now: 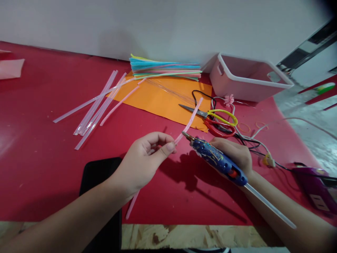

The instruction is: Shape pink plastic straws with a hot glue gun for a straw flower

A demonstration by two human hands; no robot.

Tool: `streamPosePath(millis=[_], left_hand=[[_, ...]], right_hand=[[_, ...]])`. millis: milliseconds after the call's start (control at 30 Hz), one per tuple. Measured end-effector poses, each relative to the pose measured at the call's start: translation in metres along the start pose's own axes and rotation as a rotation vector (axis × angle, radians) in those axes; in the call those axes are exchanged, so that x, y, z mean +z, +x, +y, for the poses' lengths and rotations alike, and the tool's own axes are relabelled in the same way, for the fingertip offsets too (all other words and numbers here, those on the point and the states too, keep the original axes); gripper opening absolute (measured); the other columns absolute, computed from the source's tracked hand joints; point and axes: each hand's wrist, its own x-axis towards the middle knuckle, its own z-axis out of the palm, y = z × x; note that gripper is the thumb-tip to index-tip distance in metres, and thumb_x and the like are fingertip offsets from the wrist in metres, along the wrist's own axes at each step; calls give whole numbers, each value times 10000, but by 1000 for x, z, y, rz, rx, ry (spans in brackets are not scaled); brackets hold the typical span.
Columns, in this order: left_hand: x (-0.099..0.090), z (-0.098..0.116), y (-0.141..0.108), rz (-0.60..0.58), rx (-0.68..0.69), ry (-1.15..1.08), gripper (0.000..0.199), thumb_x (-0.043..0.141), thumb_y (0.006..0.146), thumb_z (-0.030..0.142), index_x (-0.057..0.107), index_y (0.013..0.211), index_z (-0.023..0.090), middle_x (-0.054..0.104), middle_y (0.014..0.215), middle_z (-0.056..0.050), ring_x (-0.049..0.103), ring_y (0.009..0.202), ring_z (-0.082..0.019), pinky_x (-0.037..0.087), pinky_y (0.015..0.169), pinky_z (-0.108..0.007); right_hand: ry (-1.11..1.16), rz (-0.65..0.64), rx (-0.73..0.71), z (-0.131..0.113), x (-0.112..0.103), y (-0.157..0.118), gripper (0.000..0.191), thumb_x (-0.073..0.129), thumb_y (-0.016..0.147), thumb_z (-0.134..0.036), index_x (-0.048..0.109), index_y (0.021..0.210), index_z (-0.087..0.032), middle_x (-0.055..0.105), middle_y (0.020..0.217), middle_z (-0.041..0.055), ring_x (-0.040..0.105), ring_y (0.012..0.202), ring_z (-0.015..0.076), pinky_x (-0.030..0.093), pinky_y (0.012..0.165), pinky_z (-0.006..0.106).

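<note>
Left hand (144, 160) pinching pink stem (193, 115) above red tabletop (47, 151); right hand (238, 153) gripping glue gun (219, 162), nozzle at stem. Looks like glue application; next move calls for steady stem, fingertips clear of nozzle

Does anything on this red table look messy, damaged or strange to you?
Mainly the glue gun in the right hand: its blue body is crusted with residue toward the nozzle, so it looks grubby. The cords on the right look tangled, with the scissors lying open among them. I see no obvious spill.
</note>
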Motion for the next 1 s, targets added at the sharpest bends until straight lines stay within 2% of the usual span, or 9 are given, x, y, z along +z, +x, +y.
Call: streamPosePath(millis=[333, 800, 1000], left_hand=[[0, 0, 2, -2, -1, -4, 107, 766, 878, 252, 698, 823, 190, 626, 711, 53, 372, 530, -65, 262, 512, -257], [0, -1, 3, -14, 5, -15, 115, 769, 888, 255, 698, 833, 184, 628, 723, 56, 395, 552, -51, 276, 505, -231], [0, -2, 2, -14, 0, -28, 121, 771, 887, 258, 695, 839, 176, 641, 727, 58, 324, 500, -33, 225, 476, -235]], right_hand=[[20, -7, 18, 4, 2, -5, 137, 592, 1002, -305, 707, 1037, -240, 674, 742, 43, 639, 608, 184, 494, 562, 310], [39, -9, 16, 5, 3, -7, 221, 567, 1023, -348, 736, 1036, -208, 655, 730, 48, 642, 631, 189, 487, 572, 306], [39, -42, 52, 5, 2, -9, 269, 548, 1035, -375, 748, 1049, -197, 657, 736, 67, 634, 640, 191, 490, 594, 323]])
